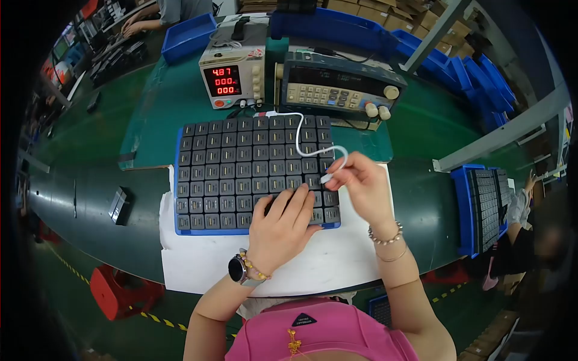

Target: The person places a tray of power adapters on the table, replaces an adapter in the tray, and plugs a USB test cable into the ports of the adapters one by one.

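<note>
Blue, longest left to right, the tray (205, 232) is filled with black blocks (244, 154). Its lower right is partly covered by the left hand (279, 231), fingers parted; near its right edge, a white plug (326, 178) is pinched by the right hand (363, 185).

From my end I count ten black blocks (245, 156) along the top row, seven down the left column, one white cable (297, 141) across them, two bench instruments (343, 84), three lines of red digits (224, 82).
</note>
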A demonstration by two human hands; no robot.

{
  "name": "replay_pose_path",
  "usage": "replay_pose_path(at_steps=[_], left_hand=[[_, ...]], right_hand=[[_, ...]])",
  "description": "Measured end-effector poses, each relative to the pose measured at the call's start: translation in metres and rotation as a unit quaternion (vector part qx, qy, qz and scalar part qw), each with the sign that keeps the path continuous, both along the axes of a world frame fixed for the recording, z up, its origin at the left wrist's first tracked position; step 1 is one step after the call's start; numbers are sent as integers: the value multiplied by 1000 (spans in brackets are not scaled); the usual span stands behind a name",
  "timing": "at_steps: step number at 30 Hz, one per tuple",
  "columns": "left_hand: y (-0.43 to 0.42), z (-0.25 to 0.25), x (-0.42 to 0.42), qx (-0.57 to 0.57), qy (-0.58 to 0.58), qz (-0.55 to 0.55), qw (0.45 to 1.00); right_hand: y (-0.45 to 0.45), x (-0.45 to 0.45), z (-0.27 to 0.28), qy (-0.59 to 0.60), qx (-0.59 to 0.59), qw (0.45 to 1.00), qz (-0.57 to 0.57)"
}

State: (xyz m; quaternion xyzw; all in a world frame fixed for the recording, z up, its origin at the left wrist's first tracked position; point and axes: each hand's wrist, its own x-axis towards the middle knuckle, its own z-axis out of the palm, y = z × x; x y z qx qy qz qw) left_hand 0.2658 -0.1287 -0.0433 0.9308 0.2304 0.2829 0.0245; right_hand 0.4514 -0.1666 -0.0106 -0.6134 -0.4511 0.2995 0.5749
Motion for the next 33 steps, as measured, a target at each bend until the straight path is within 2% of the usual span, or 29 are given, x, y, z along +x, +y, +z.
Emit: replay_pose_path(at_steps=[5, 9, 19, 25, 26, 29, 30, 33], left_hand=[[3, -5, 3, 48, -16, 8, 999], [5, -10, 4, 65, -29, 10, 997], [5, -16, 4, 74, -48, 12, 996], [5, -14, 5, 89, -47, 14, 995], [5, -14, 5, 94, -50, 15, 994], [4, -15, 4, 100, -53, 7, 994], [4, -16, 3, 100, -52, 5, 994], [4, -18, 2, 110, -63, 1, 992]], right_hand=[[7, -10, 0, -201, 37, 979, 22], [8, -12, 4, -344, 87, 933, 61], [7, -20, 0, -459, 87, 882, 63], [10, -21, 1, -454, 76, 886, 59], [9, -18, 4, -434, 46, 897, 70], [10, 1, 8, -266, 30, 957, 110], [5, -1, 18, -196, -14, 978, 68], [-4, 10, 12, -193, 28, 980, -33]])
